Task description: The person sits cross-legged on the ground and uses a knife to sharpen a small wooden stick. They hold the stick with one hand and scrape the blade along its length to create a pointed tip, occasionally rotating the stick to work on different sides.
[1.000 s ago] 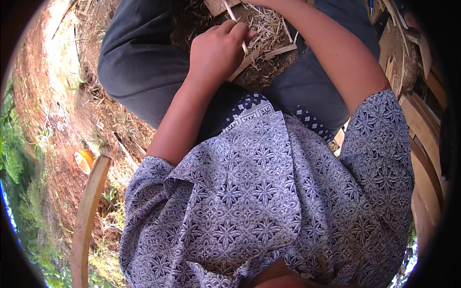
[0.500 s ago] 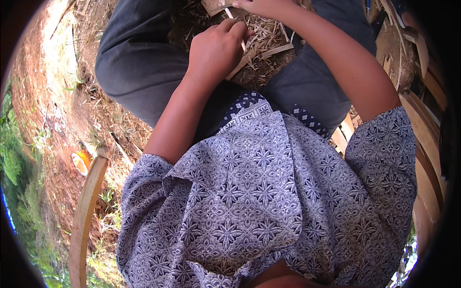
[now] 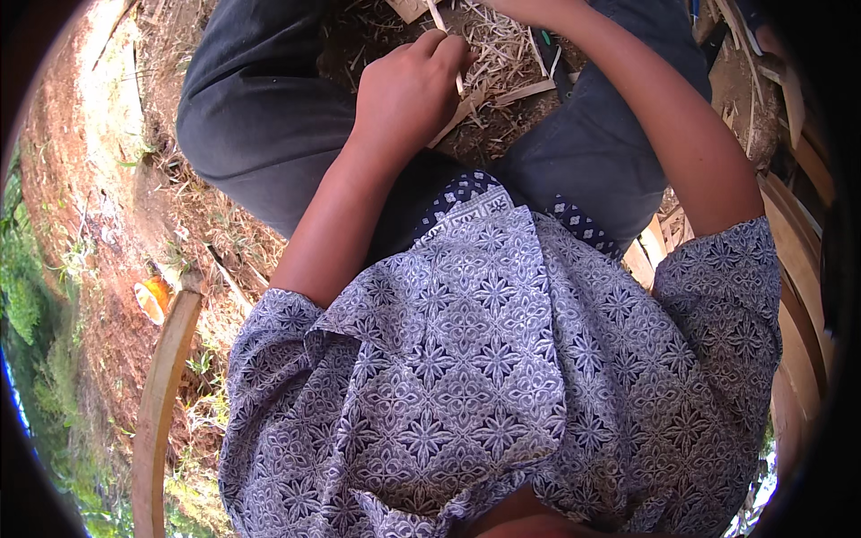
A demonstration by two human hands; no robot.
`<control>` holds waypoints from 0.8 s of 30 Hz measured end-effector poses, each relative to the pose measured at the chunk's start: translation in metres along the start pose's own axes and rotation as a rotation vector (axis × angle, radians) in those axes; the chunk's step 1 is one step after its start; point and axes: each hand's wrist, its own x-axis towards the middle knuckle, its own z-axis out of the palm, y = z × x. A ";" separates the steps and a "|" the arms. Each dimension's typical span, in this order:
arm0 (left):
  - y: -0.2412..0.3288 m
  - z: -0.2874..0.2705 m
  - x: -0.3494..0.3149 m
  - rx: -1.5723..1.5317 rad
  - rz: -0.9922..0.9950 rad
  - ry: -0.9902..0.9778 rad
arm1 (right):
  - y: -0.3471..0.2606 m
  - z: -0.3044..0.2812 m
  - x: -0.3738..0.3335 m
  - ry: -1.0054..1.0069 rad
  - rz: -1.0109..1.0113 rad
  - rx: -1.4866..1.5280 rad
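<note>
Since the earlier frame the right hand (image 3: 513, 5) has drawn away to the right, up against the picture's top edge, and its elbow has swung outward; the left hand (image 3: 408, 94) has hardly shifted. The left hand is closed, fingers curled around a thin pale stick (image 3: 459, 84) that shows above and below the fist, between the folded legs. The right hand is mostly cut off, so I cannot tell how open it is or whether it holds anything.

The likeliest trouble, I judge, is the stick turning or sliding in the fist if the grip slackens. Being so thin, it could also bend or snap under a sideways push. A quick return of the right hand might knock the stick or the left knuckles — they sit close to its way back.

Around them, a flat wood piece (image 3: 409, 9) lies by the stick's upper part; whether they touch is unclear. Shavings (image 3: 491, 49) and a loose strip (image 3: 529, 91) litter the ground, and the strip could snag the lower end. A dark object with a green patch (image 3: 545, 38) sits near the right forearm — its kind is unclear. The trouser legs (image 3: 269, 117) hem in the space on both sides.
</note>
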 end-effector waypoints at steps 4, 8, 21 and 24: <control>-0.002 0.003 0.001 -0.009 -0.014 0.010 | -0.012 0.004 -0.009 0.027 0.022 -0.041; -0.005 0.004 0.002 -0.022 -0.006 0.048 | -0.009 0.014 -0.004 0.068 0.010 -0.041; 0.003 -0.003 0.001 -0.022 -0.055 -0.028 | -0.001 0.037 0.035 0.257 0.259 -0.027; 0.002 -0.002 0.000 -0.039 -0.051 -0.024 | 0.005 0.036 0.031 0.268 0.224 0.049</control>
